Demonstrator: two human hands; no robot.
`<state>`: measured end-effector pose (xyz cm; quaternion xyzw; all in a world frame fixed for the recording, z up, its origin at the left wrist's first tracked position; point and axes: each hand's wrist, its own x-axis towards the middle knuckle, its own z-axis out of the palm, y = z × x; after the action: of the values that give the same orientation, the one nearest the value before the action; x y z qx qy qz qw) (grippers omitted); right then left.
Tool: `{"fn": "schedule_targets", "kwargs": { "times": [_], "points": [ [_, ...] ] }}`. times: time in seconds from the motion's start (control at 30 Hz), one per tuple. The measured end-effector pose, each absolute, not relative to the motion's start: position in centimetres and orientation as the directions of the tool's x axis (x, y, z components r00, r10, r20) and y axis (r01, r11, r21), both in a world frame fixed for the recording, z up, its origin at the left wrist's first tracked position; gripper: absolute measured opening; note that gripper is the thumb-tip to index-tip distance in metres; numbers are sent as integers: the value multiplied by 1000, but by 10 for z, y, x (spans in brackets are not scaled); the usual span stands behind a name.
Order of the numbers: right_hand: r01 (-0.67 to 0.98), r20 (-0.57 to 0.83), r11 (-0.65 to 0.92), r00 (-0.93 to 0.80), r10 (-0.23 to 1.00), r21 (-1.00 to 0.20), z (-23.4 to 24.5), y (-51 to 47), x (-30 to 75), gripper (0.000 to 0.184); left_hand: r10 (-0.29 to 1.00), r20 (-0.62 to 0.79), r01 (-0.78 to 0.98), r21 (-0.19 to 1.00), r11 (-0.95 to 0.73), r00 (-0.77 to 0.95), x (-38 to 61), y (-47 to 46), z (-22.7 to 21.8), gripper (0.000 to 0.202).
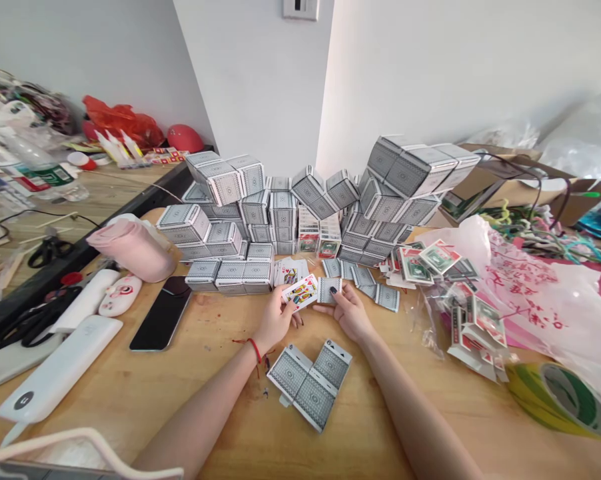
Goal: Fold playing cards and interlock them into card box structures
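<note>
My left hand (pixel 277 316), with a red string on its wrist, grips a face-up playing card (pixel 302 292) that shows a court figure. In my right hand (pixel 348 311) a playing card (pixel 329 291) is pinched, its grey patterned back upward; whether more cards lie under either one is hidden. Just behind my hands are a face-up card pile (pixel 291 269) and several grey-backed cards (pixel 363 276) partly bent. Closer to me, between my forearms, rests an L-shaped piece built of folded cards (pixel 310 383).
Many card-built blocks (pixel 230 273) are stacked across the back. Opened card boxes (pixel 480 327), a pink-printed plastic bag (pixel 520 280) and yellow-green tape (pixel 555 400) lie right. At left are a phone (pixel 161 313), a white device (pixel 60 367) and a pink roll (pixel 133 247).
</note>
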<state>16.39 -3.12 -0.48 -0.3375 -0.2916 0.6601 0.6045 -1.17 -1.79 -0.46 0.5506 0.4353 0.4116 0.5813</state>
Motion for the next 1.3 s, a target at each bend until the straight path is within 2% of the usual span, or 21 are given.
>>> {"fn": "schedule_targets", "kwargs": {
  "times": [0.1, 0.23, 0.33, 0.5, 0.77, 1.13, 1.3],
  "points": [
    [-581, -84, -113, -77, 993, -806, -3, -33, 164, 33, 945, -33, 34, 999, 24, 326, -13, -18, -4, 38],
    [-533, -83, -138, -126, 989, -835, 1, -35, 165, 59, 927, -18, 46, 999, 1, 375, -15, -17, -1, 40],
    [-501, -91, -155, -149, 985, -851, 1, -35, 166, 64, 923, -36, 49, 999, 19, 384, -16, -16, 2, 41],
    [-479, -92, -146, -136, 987, -865, 0, -35, 167, 60, 911, -56, 35, 998, 46, 409, -18, -14, 2, 43],
    [-483, -81, -129, -119, 990, -866, -1, -36, 168, 43, 900, -92, 13, 995, 95, 426, -21, -11, 2, 43],
    [-456, -103, -159, -144, 984, -876, 1, -36, 167, 44, 870, -130, 3, 989, 146, 475, -28, -5, 0, 47],
    [-421, -94, -151, -152, 984, -894, 3, -38, 168, 38, 862, -138, 13, 988, 151, 487, -29, -7, 4, 45]
  ]
}}
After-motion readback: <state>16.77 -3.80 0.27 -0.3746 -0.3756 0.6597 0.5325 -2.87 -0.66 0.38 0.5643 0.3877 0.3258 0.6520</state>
